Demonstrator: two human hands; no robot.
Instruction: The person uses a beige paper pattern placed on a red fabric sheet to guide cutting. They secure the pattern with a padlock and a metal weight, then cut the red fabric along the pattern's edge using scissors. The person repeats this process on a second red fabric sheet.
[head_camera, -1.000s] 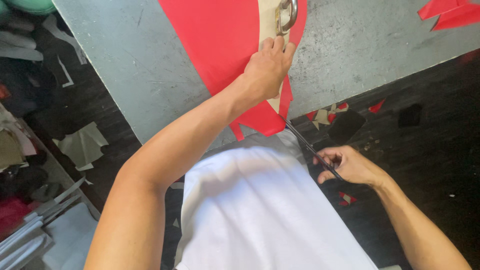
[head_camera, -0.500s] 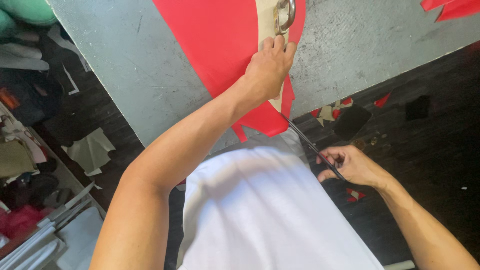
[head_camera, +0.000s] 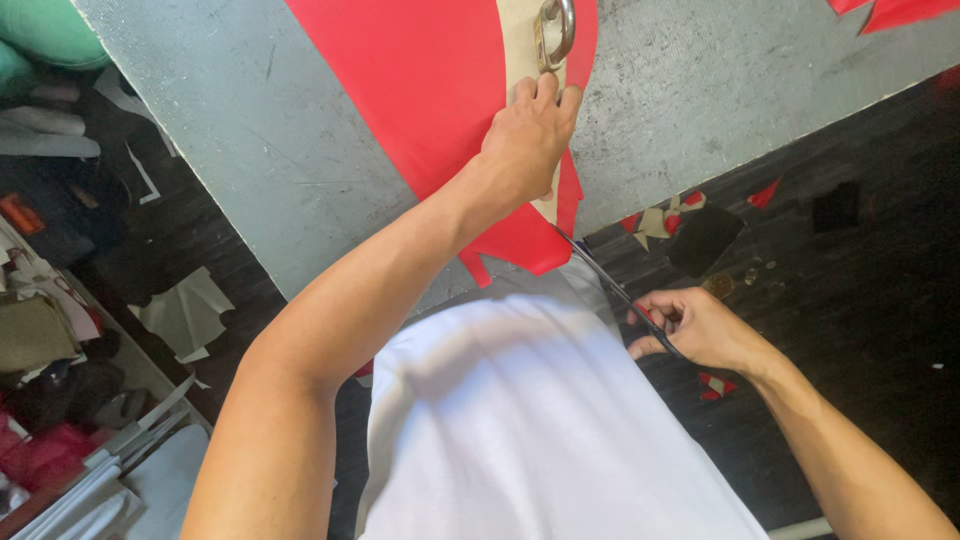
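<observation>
A large red sheet (head_camera: 420, 90) lies on a grey worktable (head_camera: 250, 170) and hangs over its near edge. On it rests a beige pattern piece (head_camera: 520, 50) with a metal ring weight (head_camera: 555, 30) on top. My left hand (head_camera: 525, 140) presses flat on the pattern and the red sheet near the table edge. My right hand (head_camera: 690, 325) grips a pair of scissors (head_camera: 610, 285) below the edge; the blades point up at the hanging red flap beside the pattern. A white shirt fills the lower middle.
Red and beige offcuts (head_camera: 665, 220) lie on the dark floor at the right, next to a dark patch (head_camera: 705, 238). More red pieces (head_camera: 885, 12) sit at the table's far right. Pale scraps (head_camera: 185, 315), fabric piles and white strips crowd the floor on the left.
The view has shifted slightly. My left hand stays pressed on the pattern, and my right hand with the scissors stays at the red flap below the table edge.
</observation>
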